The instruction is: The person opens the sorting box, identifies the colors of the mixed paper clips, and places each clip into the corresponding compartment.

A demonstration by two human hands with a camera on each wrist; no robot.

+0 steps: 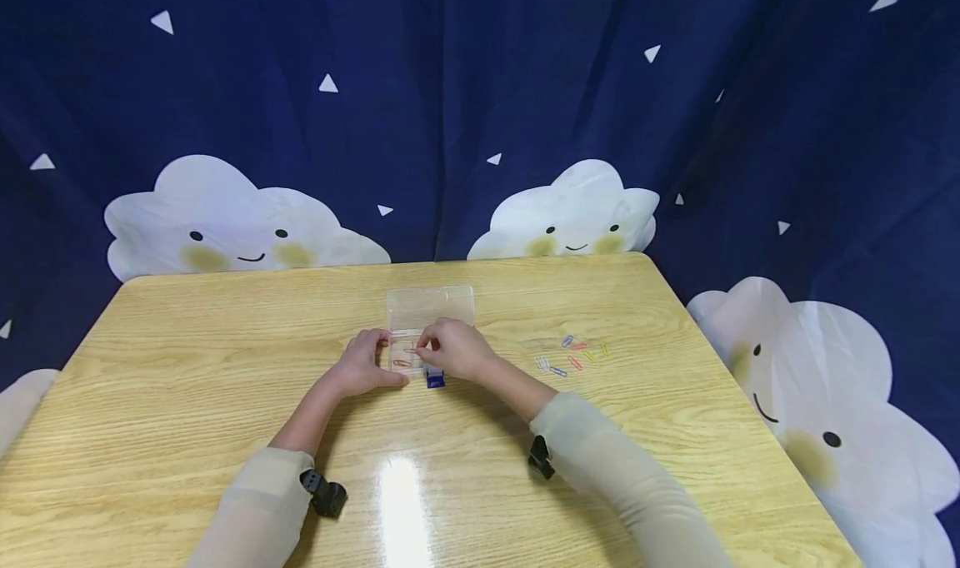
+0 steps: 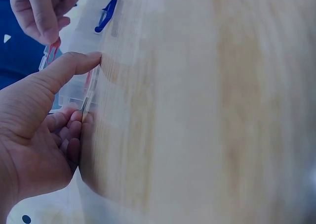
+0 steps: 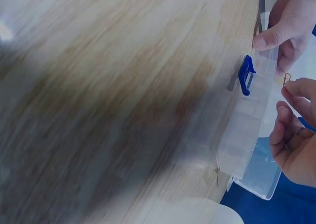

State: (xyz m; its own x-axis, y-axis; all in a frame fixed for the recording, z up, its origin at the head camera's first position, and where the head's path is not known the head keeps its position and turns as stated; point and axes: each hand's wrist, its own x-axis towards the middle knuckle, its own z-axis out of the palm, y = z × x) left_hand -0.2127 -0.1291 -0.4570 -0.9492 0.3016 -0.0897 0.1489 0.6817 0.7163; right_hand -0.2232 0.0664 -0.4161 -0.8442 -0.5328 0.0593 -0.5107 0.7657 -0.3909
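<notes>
A clear plastic compartment box [image 1: 431, 306] stands on the table with its lid raised at the back and a blue latch [image 1: 435, 378] at its front. My left hand [image 1: 363, 366] grips the box's left end, the thumb along the front wall and the fingers at the side. Over the left part of the box, my right hand [image 1: 457, 350] pinches a reddish paper clip [image 3: 287, 78] between thumb and fingertip. Another red-orange paper clip [image 1: 402, 363] lies in the front left compartment.
To the right of the box lie several loose paper clips: pink [image 1: 575, 362], blue [image 1: 558, 371], white [image 1: 542, 363] and yellow [image 1: 605, 350]. A dark blue curtain [image 1: 435, 93] with clouds hangs behind the wooden table [image 1: 225, 335].
</notes>
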